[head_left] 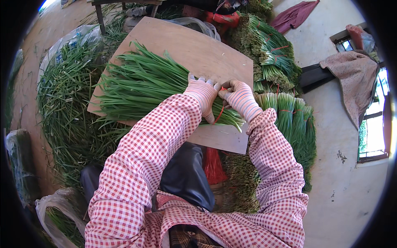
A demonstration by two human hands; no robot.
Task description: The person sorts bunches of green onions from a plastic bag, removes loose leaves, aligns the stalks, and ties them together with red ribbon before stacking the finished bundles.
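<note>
A loose bunch of flat green garlic chives (144, 80) lies across a wooden board (182, 41), leaf tips to the left and pale stem ends to the right. My left hand (202, 94), in a striped glove, is wrapped over the bunch near its stem end and presses it down. Beside it my right hand (240, 98), gloved alike, pinches a thin red tie (219, 114) between thumb and fingers. The tie passes over the stems and hangs in a loop between my hands. Part of it is hidden behind my fingers.
Tied chive bundles (285, 109) are stacked right of the board, with more (269, 49) behind. A big heap of loose leaves (70, 99) lies at left. Red tie strands (214, 165) hang below the board's near edge. A plastic bag (62, 211) stands at lower left.
</note>
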